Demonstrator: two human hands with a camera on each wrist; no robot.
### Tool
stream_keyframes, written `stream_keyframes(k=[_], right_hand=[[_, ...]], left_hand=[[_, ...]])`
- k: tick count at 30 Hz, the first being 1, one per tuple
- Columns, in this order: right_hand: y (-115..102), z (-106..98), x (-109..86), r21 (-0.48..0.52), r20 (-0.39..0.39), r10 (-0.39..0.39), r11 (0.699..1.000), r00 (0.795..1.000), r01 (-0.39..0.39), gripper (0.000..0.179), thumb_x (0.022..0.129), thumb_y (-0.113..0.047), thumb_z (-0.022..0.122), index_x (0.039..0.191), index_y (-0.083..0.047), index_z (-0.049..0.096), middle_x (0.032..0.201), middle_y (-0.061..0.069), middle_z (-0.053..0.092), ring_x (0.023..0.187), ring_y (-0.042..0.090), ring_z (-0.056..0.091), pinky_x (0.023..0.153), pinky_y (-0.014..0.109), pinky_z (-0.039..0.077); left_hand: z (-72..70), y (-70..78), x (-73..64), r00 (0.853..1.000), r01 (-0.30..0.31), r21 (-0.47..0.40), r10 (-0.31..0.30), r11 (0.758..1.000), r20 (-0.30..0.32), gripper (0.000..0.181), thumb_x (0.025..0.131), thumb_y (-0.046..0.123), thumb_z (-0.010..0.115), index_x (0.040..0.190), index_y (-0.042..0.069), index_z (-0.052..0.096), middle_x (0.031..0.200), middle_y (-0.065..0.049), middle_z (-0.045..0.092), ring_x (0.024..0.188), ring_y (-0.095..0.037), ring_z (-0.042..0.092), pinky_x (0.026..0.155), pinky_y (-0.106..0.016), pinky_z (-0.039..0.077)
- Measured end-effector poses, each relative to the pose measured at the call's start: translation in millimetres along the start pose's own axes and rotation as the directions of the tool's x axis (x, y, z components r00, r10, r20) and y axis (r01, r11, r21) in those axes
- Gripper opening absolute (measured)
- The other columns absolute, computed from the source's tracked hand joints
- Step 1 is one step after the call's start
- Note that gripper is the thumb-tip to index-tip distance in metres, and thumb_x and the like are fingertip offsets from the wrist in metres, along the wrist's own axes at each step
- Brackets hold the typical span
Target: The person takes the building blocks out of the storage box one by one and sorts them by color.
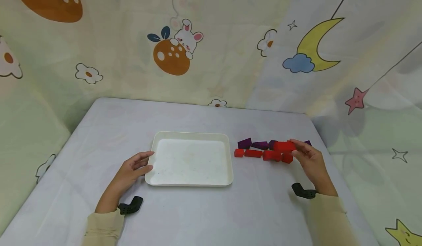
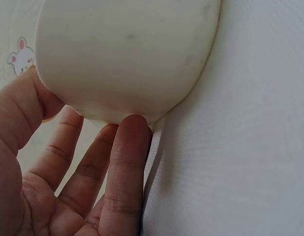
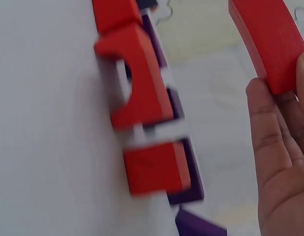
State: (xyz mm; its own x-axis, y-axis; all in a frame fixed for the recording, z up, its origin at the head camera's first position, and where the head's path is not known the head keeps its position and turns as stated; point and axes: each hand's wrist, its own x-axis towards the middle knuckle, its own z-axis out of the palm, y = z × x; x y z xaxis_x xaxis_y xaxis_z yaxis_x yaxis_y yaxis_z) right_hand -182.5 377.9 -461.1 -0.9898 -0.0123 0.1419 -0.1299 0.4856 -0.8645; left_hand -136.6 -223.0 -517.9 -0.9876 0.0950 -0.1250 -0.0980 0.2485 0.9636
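A white tray [image 1: 189,185] lies on the table. My left hand [image 1: 133,169] holds its left edge, with the thumb [image 2: 24,105] at the rim and the fingers [image 2: 127,167] against the lower side wall. At the right, my right hand [image 1: 311,162] pinches a curved red block [image 3: 272,39] above the other blocks. Below it, a row of red blocks runs left to right, among them a notched block [image 3: 152,81] and a squarish block [image 3: 154,167]. Behind these lies a row of purple blocks [image 1: 244,143], partly hidden by the held block and hand.
A pale cloth covers the table [image 1: 211,216]. Printed fabric [image 1: 230,55] hangs behind the table and at both sides. Each wrist wears a black strap-on device, such as the left one [image 1: 131,205].
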Motion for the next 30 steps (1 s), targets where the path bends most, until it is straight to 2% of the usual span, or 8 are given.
stream_keyframes(k=[3, 9, 15, 17, 20, 22, 26, 30], right_hand=[[11, -13, -1.3, -0.035, -0.013, 0.053, 0.998, 0.999, -0.053, 0.049, 0.11, -0.018, 0.066, 0.156, -0.005, 0.057, 0.13, -0.025, 0.058, 0.113, -0.012, 0.058, 0.09, 0.007, 0.051], [31, -32, -1.8, -0.093, -0.011, 0.082, 0.992, 0.997, -0.083, 0.052, 0.109, -0.021, 0.066, 0.156, -0.001, 0.054, 0.147, 0.004, 0.052, 0.107, -0.018, 0.055, 0.089, 0.006, 0.051], [48, -47, -0.5, -0.071, -0.035, 0.061, 0.995, 0.997, -0.064, 0.05, 0.109, -0.014, 0.066, 0.153, 0.004, 0.054, 0.13, -0.026, 0.051, 0.105, -0.02, 0.056, 0.088, 0.005, 0.051], [52, -50, -0.1, -0.075, -0.038, 0.085, 0.993, 0.996, -0.087, 0.05, 0.109, -0.014, 0.067, 0.153, 0.005, 0.054, 0.128, -0.026, 0.052, 0.103, -0.021, 0.056, 0.087, 0.005, 0.051], [55, -52, 0.2, -0.103, -0.027, 0.148, 0.983, 0.989, -0.15, 0.052, 0.11, -0.016, 0.065, 0.154, 0.006, 0.051, 0.139, -0.001, 0.059, 0.101, -0.021, 0.055, 0.086, 0.005, 0.051], [57, -53, 0.4, -0.134, -0.013, 0.198, 0.971, 0.98, -0.198, 0.054, 0.111, -0.02, 0.064, 0.157, 0.004, 0.049, 0.151, 0.019, 0.054, 0.102, -0.019, 0.053, 0.085, 0.005, 0.051], [59, -55, 1.0, -0.197, 0.015, 0.258, 0.948, 0.966, -0.25, 0.056, 0.113, -0.023, 0.059, 0.161, 0.003, 0.044, 0.162, 0.034, 0.041, 0.124, 0.014, 0.062, 0.086, 0.004, 0.049], [63, -55, 2.0, -0.235, 0.016, 0.266, 0.938, 0.964, -0.255, 0.054, 0.114, -0.019, 0.057, 0.16, 0.006, 0.043, 0.161, 0.035, 0.042, 0.142, 0.052, 0.045, 0.086, 0.002, 0.047]], left_hand=[[-0.2, 0.1, -0.9, 1.0, 0.007, -0.001, -0.007, 1.0, -0.002, 0.06, 0.103, 0.013, 0.074, 0.156, -0.002, 0.051, 0.158, -0.03, 0.051, 0.146, -0.047, 0.049, 0.092, -0.015, 0.051], [-1.5, 0.3, -2.2, 1.0, 0.014, 0.003, -0.014, 1.0, -0.012, 0.06, 0.103, 0.014, 0.075, 0.156, -0.001, 0.052, 0.157, -0.029, 0.052, 0.144, -0.043, 0.051, 0.093, -0.015, 0.052], [-3.0, 0.7, -3.5, 1.0, 0.002, -0.001, -0.002, 1.0, -0.011, 0.06, 0.103, 0.013, 0.074, 0.156, -0.002, 0.052, 0.158, -0.029, 0.051, 0.145, -0.043, 0.05, 0.094, -0.014, 0.052], [-4.1, 0.1, -3.4, 1.0, 0.0, 0.007, 0.0, 1.0, -0.012, 0.059, 0.103, 0.013, 0.074, 0.156, -0.003, 0.051, 0.158, -0.029, 0.05, 0.145, -0.044, 0.05, 0.093, -0.014, 0.051], [-4.4, 0.1, -3.6, 1.0, 0.0, 0.009, 0.0, 1.0, -0.015, 0.059, 0.103, 0.012, 0.074, 0.156, -0.003, 0.051, 0.159, -0.03, 0.049, 0.145, -0.047, 0.049, 0.092, -0.013, 0.051], [-4.4, -0.1, -3.3, 1.0, -0.003, 0.012, 0.003, 1.0, -0.014, 0.059, 0.103, 0.011, 0.073, 0.156, -0.004, 0.051, 0.159, -0.031, 0.049, 0.146, -0.048, 0.049, 0.092, -0.013, 0.051], [-3.5, 0.4, -3.7, 1.0, 0.0, -0.003, 0.0, 1.0, -0.014, 0.059, 0.103, 0.01, 0.073, 0.156, -0.004, 0.05, 0.159, -0.031, 0.049, 0.146, -0.048, 0.049, 0.092, -0.014, 0.052], [-3.1, 0.8, -4.2, 1.0, 0.0, -0.015, 0.0, 1.0, -0.012, 0.059, 0.103, 0.01, 0.073, 0.156, -0.004, 0.051, 0.158, -0.031, 0.05, 0.146, -0.048, 0.049, 0.092, -0.014, 0.052]])
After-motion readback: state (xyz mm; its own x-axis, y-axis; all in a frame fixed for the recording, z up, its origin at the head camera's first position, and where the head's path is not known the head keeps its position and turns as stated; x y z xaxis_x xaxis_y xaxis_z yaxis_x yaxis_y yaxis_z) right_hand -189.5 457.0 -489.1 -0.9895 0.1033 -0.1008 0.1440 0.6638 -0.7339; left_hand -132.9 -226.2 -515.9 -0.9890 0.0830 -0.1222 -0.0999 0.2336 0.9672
